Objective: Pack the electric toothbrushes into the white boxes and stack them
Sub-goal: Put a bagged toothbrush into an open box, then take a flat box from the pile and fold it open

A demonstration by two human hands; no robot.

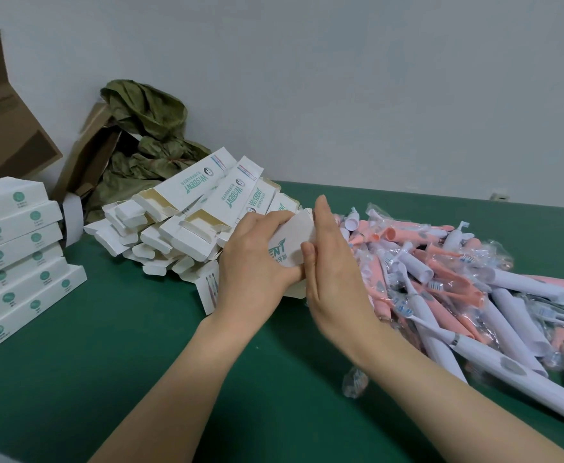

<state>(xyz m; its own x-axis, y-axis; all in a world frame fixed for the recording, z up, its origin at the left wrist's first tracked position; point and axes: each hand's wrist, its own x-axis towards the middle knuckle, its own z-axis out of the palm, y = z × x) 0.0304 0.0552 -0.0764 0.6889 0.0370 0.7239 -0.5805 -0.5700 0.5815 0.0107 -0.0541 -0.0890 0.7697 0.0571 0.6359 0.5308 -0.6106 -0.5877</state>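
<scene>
White cardboard box with teal lettering (pixel 285 248) is held up off the green cloth-covered surface (pixel 140 345) between both hands, just in front of the heap of empty open-ended white cartons (pixel 180 215). Left grip (pixel 257 262) curls round the box's left side and pinches it. Right grip (pixel 335 275) is spread flat, fingers straight along the box's right edge, thumb touching the front face. One grey-brown inner flap stands open at the far end; cannot tell if a toothbrush is inside. Likely step: squaring the carton and working that end flap. To do it well, hold the body firm with the left without crushing the thin walls, push evenly with the flat right so folds follow their creases, and tuck the tab in straight. Box looks light, thin, easily dented. Pile of pink and white plastic electric toothbrushes in clear wrappers (pixel 457 272) lies just right of the hands. Stack of closed white boxes (pixel 16 248) stands well to the left.
</scene>
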